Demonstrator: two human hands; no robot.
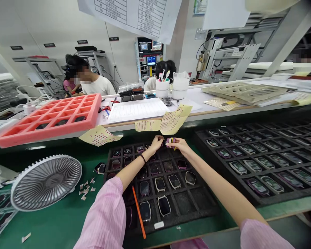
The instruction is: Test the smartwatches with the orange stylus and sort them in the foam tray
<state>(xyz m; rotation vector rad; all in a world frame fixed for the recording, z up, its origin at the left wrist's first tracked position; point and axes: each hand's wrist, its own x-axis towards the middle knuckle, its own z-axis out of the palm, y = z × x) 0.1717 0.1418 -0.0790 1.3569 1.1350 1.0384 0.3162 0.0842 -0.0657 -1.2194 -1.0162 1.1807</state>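
Note:
My right hand [180, 145] is closed around a small purple watch case [170, 140], with bits of yellow and white showing beside it. Just left of it my left hand [157, 142] has its fingertips pinched together close to the case; what they grip, if anything, is too small to make out. Both hands are over the far end of a black foam tray [159, 225]. Watch cases with dark screens, such as a pale-rimmed one [164, 205], sit in many of its compartments. An orange stick [139, 212] lies across the tray's near left part.
To the right is another black foam tray [245, 186] of watch cases. A grey fan [48, 181] and paper scraps [86, 188] lie at left. The shelf above holds a pink foam tray [94, 114], a paper sheet [140, 110] and a white pen cup [162, 89]. Co-workers sit beyond.

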